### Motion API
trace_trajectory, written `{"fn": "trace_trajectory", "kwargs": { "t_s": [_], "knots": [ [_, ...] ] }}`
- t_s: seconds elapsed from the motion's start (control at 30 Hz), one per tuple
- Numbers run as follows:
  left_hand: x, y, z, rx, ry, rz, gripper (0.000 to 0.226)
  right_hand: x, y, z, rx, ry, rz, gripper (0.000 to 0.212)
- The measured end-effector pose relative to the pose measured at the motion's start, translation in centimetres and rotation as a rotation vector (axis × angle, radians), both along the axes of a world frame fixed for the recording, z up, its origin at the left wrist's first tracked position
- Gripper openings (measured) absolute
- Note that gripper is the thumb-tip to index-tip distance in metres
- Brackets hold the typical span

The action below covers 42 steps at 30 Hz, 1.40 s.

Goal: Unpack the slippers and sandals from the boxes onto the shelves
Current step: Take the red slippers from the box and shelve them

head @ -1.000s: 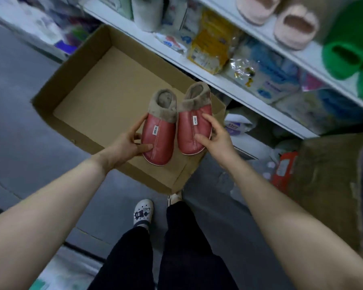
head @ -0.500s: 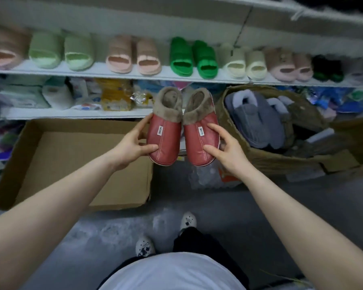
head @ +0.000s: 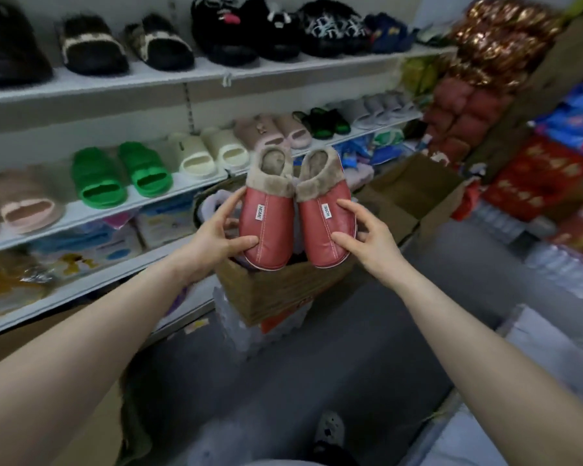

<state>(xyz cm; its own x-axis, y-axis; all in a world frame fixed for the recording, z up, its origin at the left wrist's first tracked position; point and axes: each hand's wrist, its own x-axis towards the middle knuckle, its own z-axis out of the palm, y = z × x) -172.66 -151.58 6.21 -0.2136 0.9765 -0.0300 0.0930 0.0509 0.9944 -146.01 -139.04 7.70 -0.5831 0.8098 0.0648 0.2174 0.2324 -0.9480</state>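
Overhead, white shelves [head: 196,79] hold slippers; grey floor [head: 317,358] below.

Above the hands: middle shelf [head: 182,188], packed edge to edge with green sandals [head: 122,176], cream sandals [head: 212,153] and pink slippers [head: 270,131]; no gap between pairs
Higher: top shelf [head: 148,77], filled by black furry slippers [head: 162,42]
Directly below the hands: open box [head: 276,290] of slippers, blocking the way down
Right of the right hand [head: 367,240]: stacked red packs [head: 539,176]
Below the forearms: bare grey floor [head: 317,381], open passage
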Motion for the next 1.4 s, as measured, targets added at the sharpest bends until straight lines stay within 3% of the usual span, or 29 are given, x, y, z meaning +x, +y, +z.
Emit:
{"fn": "trace_trajectory", "kwargs": {
  "t_s": [0.37, 0.63, 1.1, 1.4],
  "knots": [
    [15.7, 24.7, 3.5, 0.105, -0.002, -0.138, 0.089, 17.2, 20.8, 6.0, 0.154, -0.029, -0.165, 0.054],
    [21.4, 39.0, 5.2, 0.132, 0.027, -0.176, 0.085, 23.0, 34.1, 7.0, 0.139, 0.021, -0.258, 0.053],
    [18.2, 65.9, 7.5, 0.215, 0.008, -0.094, 0.083, 20.2, 64.2, 8.4, 0.205, 0.025, -0.234, 0.049],
    [16.1, 77.7, 10.0, 0.232, 0.065, 0.034, 0.088, 16.1, 81.3, 10.8, 0.225, 0.045, -0.181, 0.050]
  ]
}}
